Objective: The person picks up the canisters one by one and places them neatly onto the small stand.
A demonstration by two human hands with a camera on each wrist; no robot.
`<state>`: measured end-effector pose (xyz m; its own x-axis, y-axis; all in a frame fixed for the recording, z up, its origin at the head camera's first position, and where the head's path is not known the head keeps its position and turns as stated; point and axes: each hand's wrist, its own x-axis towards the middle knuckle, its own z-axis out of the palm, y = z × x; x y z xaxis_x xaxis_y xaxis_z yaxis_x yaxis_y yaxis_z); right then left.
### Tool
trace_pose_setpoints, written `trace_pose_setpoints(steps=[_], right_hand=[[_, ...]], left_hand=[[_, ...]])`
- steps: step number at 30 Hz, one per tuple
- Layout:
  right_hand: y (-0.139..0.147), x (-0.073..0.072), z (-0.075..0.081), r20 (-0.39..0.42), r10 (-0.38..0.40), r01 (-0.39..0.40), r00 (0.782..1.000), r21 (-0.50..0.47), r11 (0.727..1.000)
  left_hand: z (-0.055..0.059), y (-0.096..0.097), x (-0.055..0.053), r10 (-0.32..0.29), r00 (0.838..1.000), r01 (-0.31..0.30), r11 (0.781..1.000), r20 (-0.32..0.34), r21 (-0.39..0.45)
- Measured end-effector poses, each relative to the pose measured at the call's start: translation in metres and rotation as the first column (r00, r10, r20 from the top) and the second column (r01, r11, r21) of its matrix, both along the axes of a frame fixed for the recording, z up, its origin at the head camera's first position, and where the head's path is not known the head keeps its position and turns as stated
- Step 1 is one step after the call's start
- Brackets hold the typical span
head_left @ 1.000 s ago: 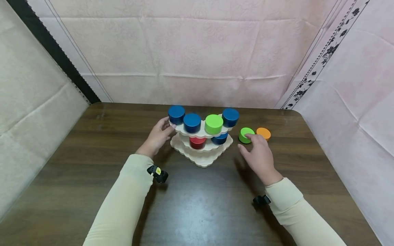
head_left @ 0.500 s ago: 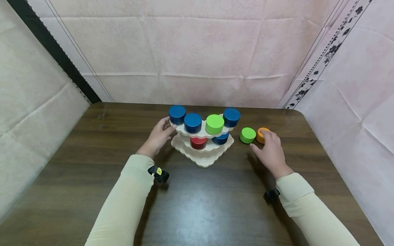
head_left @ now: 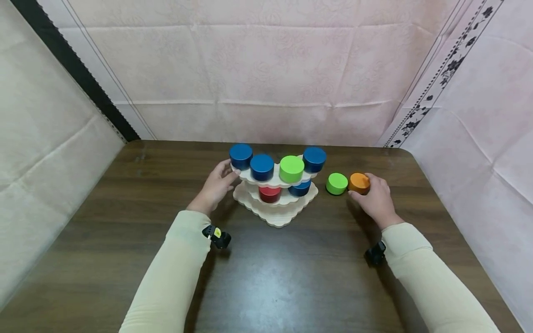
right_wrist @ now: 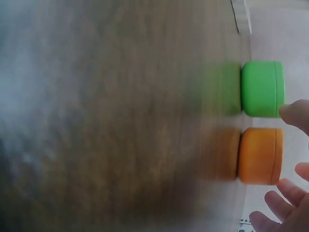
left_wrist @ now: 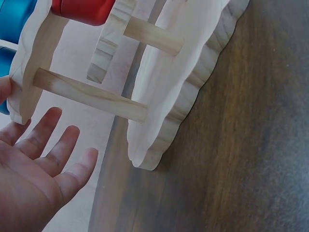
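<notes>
A three-tier pale wooden stand with scalloped edges (head_left: 276,216) stands on the table, its tiers joined by wooden posts (left_wrist: 91,95). My left hand (head_left: 214,187) pinches the top tier's left edge between thumb and forefinger, its other fingers spread below. Along that tier sit blue round tins (head_left: 262,167) and one green tin (head_left: 291,169). A red tin (head_left: 269,194) and a blue one (head_left: 300,188) sit on the tier below. My right hand (head_left: 376,199) is around an orange tin (right_wrist: 260,156) on the table, thumb and fingers loosely spread on either side of it.
A loose green tin (head_left: 336,183) stands just left of the orange one, between it and the stand. The brown wooden table (head_left: 266,277) ends close behind the stand, with pale cloth (head_left: 266,69) hanging beyond. Cloth also hangs at both sides.
My right hand has moved right, from the loose green tin to the orange tin. The left hand has stayed at the stand's top tier.
</notes>
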<state>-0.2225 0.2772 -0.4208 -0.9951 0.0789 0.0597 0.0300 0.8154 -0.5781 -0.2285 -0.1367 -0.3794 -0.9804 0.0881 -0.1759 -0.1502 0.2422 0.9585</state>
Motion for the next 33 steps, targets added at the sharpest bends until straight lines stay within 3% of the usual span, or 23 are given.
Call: trace_pose_setpoints(steps=[33], right_hand=[[0.016,-0.023,-0.016,0.117,-0.032,0.037,0.993,-0.041,0.998]], left_hand=[[-0.002,-0.001,-0.002,0.010,1.000,-0.010,1.000,-0.003,-0.009]])
